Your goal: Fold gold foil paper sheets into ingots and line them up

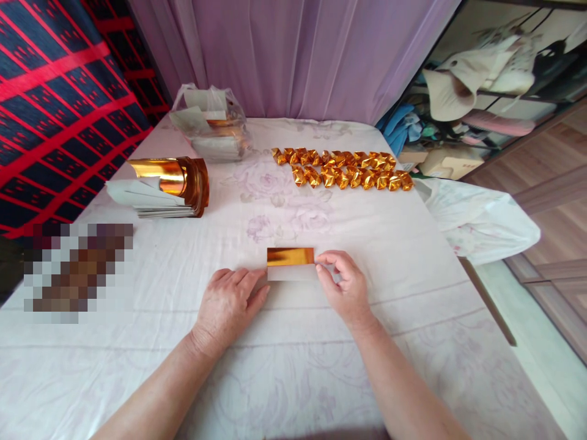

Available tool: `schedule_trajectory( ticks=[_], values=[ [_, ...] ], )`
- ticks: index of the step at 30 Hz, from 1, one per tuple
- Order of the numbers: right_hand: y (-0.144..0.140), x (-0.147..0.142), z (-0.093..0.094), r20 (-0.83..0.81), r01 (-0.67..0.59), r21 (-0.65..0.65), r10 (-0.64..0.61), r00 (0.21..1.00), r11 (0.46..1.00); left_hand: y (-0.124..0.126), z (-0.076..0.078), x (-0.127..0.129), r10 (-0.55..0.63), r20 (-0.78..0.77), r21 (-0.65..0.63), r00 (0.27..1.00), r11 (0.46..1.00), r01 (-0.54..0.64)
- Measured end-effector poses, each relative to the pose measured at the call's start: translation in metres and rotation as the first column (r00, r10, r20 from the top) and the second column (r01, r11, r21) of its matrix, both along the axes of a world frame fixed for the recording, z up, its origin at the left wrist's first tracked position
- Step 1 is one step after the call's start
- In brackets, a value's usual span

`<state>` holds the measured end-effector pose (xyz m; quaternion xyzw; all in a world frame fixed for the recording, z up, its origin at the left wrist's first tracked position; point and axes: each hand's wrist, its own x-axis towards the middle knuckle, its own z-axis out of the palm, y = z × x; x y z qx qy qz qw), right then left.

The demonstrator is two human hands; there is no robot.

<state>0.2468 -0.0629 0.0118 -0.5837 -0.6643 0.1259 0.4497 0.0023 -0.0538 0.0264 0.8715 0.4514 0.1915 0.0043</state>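
Observation:
A small sheet of gold foil paper (290,256) lies on the table in front of me, folded so that a pale strip shows along its near side. My left hand (229,305) rests palm down on the cloth. Its fingers are stretched out with the thumb apart, and the index fingertip touches the paper's left edge. At the right edge, my right hand (343,284) has thumb and index finger curled together in a pinch on the paper's near-right corner.
Two rows of folded gold foil pieces (353,177) lie at the back right. A stack of gold and white sheets (160,189) stands at left, with a plastic bag of more paper (211,125) behind it. A white bag (486,217) hangs beyond the table's right edge. A blurred patch covers something at far left.

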Motion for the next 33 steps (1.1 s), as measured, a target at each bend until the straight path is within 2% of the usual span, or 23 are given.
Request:
schedule_trajectory(
  ticks=[10,22,33],
  values=[
    [0.0013,0.0066,-0.0045,0.253,-0.150,-0.028,0.152,0.956,0.988,0.0041,-0.0068,0.0021,0.020,0.063,-0.028,0.998,0.999,-0.018],
    [0.0007,0.0084,-0.0067,0.292,-0.153,-0.047,0.160,0.943,0.987,0.0066,-0.0074,0.0081,0.040,0.055,-0.059,0.998,0.998,-0.036],
    [-0.0001,0.0071,-0.0063,0.306,-0.155,-0.011,0.151,0.940,0.988,0.0061,-0.0086,0.0084,0.050,0.045,-0.058,0.998,0.997,-0.048]
  ],
)
